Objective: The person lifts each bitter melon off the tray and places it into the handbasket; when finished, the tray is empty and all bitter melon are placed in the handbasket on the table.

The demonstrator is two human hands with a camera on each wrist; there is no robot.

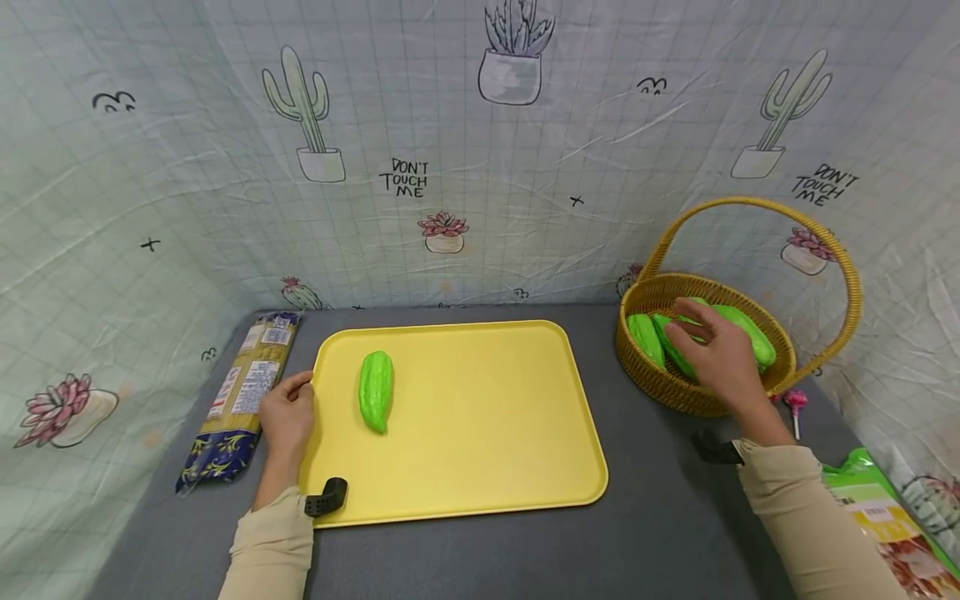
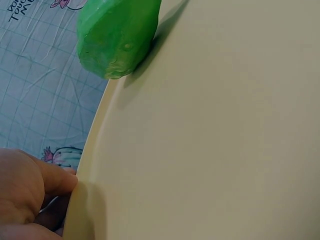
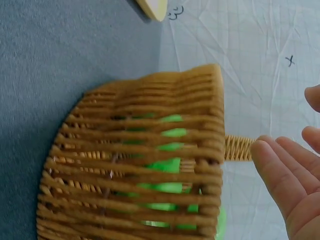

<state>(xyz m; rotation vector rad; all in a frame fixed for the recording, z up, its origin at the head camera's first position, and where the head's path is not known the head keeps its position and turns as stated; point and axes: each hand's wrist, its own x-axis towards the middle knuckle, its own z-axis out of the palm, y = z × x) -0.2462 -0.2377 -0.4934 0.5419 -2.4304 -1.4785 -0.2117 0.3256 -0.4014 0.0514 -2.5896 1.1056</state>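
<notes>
A yellow tray (image 1: 480,417) lies on the dark table with one green bitter melon (image 1: 376,392) on its left part. My left hand (image 1: 288,417) is at the tray's left edge, its fingertips touching the outside of the rim in the left wrist view. On the right stands a wicker basket (image 1: 675,392) with a tall handle, and several green bitter melons (image 1: 742,329) lie in it. My right hand (image 1: 716,354) is over the basket with fingers spread and nothing held; in the right wrist view its fingers (image 3: 280,175) are above the basket rim.
A pack of pasta (image 1: 243,387) with blue ends lies left of the tray. Right of the basket are a pink lollipop (image 1: 796,404) and a green and yellow bag (image 1: 877,508). A patterned cloth (image 1: 450,125) hangs around the table's back and sides.
</notes>
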